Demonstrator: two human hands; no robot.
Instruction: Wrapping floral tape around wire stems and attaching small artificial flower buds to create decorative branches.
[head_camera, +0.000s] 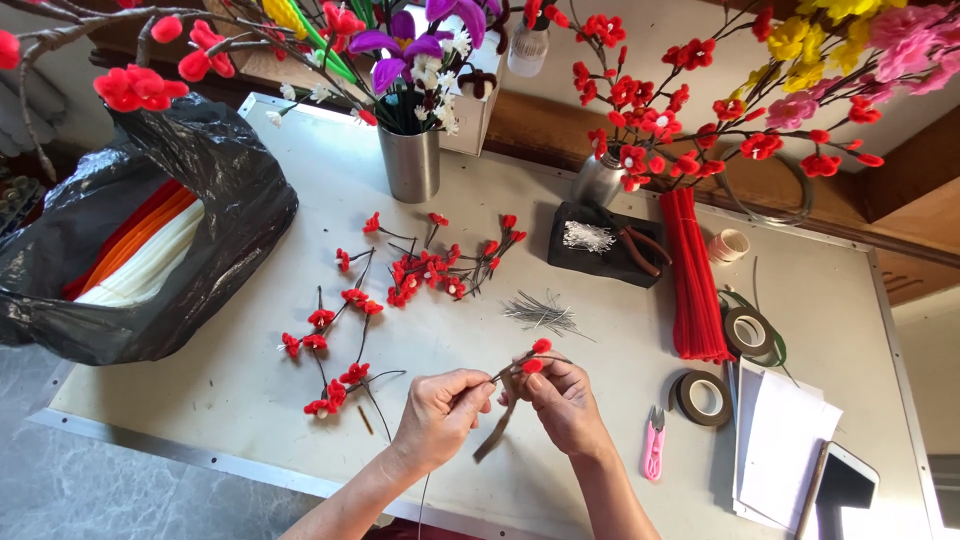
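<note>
Where the head view looks down on the table (600, 420), a small sprig (535, 356) of red blossoms on a thin wire stem is seen held between both hands at the near edge, about the middle. The left hand (440, 415) is closed in a pinch on the stem's left end, and the right hand (565, 400) is closed around the sprig just beneath the blossoms; a strip of brown tape (497, 432) is seen hanging down and to the left from the same grip. The sprig's long axis is laid roughly left to right, rising slightly toward the blossoms, which stand just past the right hand's fingertips on the far side. Both hands are touching the sprig, the right being nearer the flower end. Loose sprigs (420, 272) are scattered farther off and to the left, with a bundle of thin wires (540, 314) just beyond the hands. Pink snips (654, 444) and tape rolls (705, 397) are placed to the right, beside red stems (692, 280). A black bag (215, 180) is set far left, a metal vase (409, 163) far centre.
</note>
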